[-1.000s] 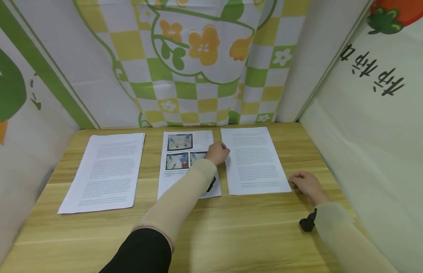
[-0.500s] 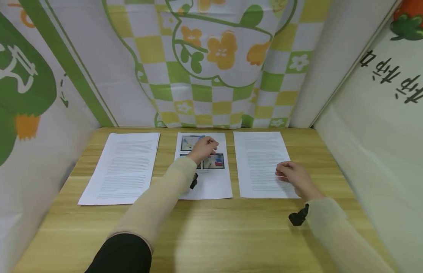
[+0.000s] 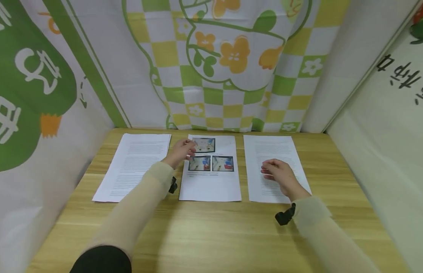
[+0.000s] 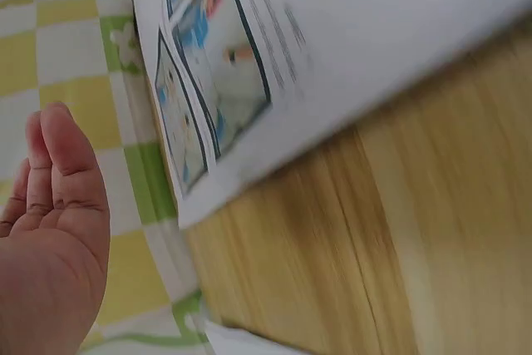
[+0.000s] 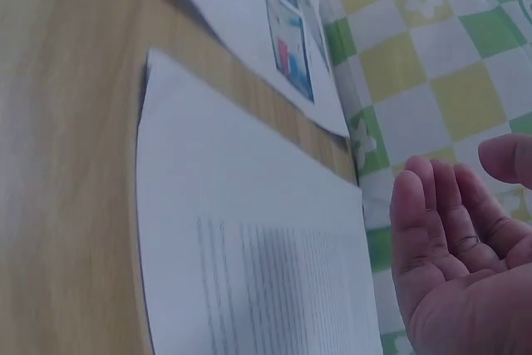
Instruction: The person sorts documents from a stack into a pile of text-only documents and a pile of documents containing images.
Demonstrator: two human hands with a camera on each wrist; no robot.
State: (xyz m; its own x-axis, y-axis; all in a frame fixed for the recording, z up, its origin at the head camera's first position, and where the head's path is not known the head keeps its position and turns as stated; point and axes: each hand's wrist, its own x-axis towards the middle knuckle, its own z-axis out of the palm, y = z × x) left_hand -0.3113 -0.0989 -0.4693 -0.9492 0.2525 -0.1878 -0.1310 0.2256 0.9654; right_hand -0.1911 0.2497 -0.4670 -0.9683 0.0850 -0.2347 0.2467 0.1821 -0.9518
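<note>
Three sets of printed paper lie side by side on the wooden table (image 3: 204, 231). My left hand (image 3: 180, 151) hovers between the left text stack (image 3: 132, 167) and the middle sheet (image 3: 211, 187), which carries three colour pictures. In the left wrist view, the fingers of that hand (image 4: 58, 230) are nearly straight and hold nothing. Over the right text sheet (image 3: 266, 148) is my right hand (image 3: 281, 174), its fingers loosely bent. The right wrist view shows this hand (image 5: 465, 255) with an empty palm and the thumb apart from the fingers.
A checked curtain (image 3: 228, 91) with flowers hangs behind the table's back edge. White printed cloth walls stand at the left (image 3: 27, 197) and right (image 3: 378, 125). Each wrist carries a small black camera, such as the right wrist camera (image 3: 284, 217).
My left hand has moved left from the gap beside the right sheet, across the middle sheet. My right hand has moved left from the right sheet's corner to over it. The head view has shifted left.
</note>
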